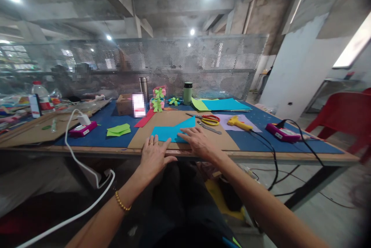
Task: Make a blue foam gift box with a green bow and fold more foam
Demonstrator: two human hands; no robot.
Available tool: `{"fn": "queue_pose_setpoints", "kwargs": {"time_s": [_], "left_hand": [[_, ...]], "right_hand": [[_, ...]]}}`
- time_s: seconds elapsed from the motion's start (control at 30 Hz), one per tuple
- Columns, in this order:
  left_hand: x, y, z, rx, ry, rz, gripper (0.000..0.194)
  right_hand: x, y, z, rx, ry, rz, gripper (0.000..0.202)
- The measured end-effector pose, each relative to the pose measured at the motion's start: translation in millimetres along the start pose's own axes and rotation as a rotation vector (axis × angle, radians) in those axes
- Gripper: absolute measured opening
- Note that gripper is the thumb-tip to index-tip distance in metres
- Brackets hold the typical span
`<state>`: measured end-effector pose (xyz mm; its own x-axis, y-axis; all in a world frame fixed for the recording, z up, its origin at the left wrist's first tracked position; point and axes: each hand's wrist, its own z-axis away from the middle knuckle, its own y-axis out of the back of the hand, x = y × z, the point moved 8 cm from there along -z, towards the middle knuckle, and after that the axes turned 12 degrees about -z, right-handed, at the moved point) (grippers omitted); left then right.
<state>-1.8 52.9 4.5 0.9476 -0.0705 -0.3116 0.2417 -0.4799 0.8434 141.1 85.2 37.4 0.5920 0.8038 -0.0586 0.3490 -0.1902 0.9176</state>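
A folded sheet of blue paper (165, 132) lies on a brown cardboard sheet (179, 117) at the table's front edge. My left hand (155, 153) touches the paper's lower left edge, its fingers spread and its thumb pointing right. Over the paper's right part lies my right hand (197, 140), fingers apart and pressing down flat. Neither hand grips anything. Just beyond my right hand are scissors with red and yellow handles (211, 119) and a grey metal blade-like tool (209, 127).
Light green paper (118, 129) and a purple power strip (83, 129) lie left. A yellow glue gun (240, 123) rests on lilac paper to the right, near another purple strip (282, 132). Behind stand a green bottle (188, 94), pink boxes with green bows (157, 104) and blue sheets (228, 104).
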Motion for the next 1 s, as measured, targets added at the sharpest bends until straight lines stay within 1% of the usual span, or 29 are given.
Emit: {"fn": "queue_pose_setpoints", "kwargs": {"time_s": [0.1,0.13,0.2,0.3,0.4,0.5,0.57,0.63,0.73,0.8,0.87,0.93,1.0], "left_hand": [[0,2.7,0,0.002,0.005,-0.043,0.079],[0,3.8,0,0.001,0.003,-0.049,0.079],[1,5.7,0,0.0,-0.005,-0.047,0.079],[0,7.7,0,0.0,-0.011,-0.045,0.079],[0,8.2,-1,0.003,-0.01,-0.048,0.08],[-1,8.4,-1,0.013,-0.002,-0.044,0.08],[0,8.5,-1,0.019,0.0,-0.051,0.08],[1,8.9,-1,0.023,-0.007,-0.06,0.079],[2,9.0,-1,0.02,-0.014,-0.068,0.079],[1,9.0,0,0.018,-0.01,-0.07,0.079],[1,9.3,0,0.019,-0.006,-0.068,0.078],[1,10.1,0,0.018,0.003,-0.062,0.077],[2,12.9,0,0.032,0.029,-0.06,0.076]], "right_hand": [[-22,-13,-6,-0.07,0.056,-0.037,0.035],[-26,-17,-6,-0.078,0.055,-0.05,0.034],[-29,-18,-3,-0.055,0.041,-0.071,0.035],[-24,-10,11,0.006,0.01,-0.078,0.036],[-13,1,35,0.016,-0.019,-0.05,0.028],[-3,15,56,0.047,-0.027,0.016,0.025],[-1,22,61,0.061,-0.032,0.062,0.022],[-2,26,56,0.064,-0.046,0.103,0.021],[-12,28,35,0.141,-0.033,0.117,0.021],[-21,20,23,0.164,0.045,0.063,0.023],[-27,5,18,0.13,0.115,-0.023,0.027],[-27,-6,19,0.122,0.144,-0.096,0.03],[-24,-10,23,0.161,0.144,-0.138,0.033]]}}
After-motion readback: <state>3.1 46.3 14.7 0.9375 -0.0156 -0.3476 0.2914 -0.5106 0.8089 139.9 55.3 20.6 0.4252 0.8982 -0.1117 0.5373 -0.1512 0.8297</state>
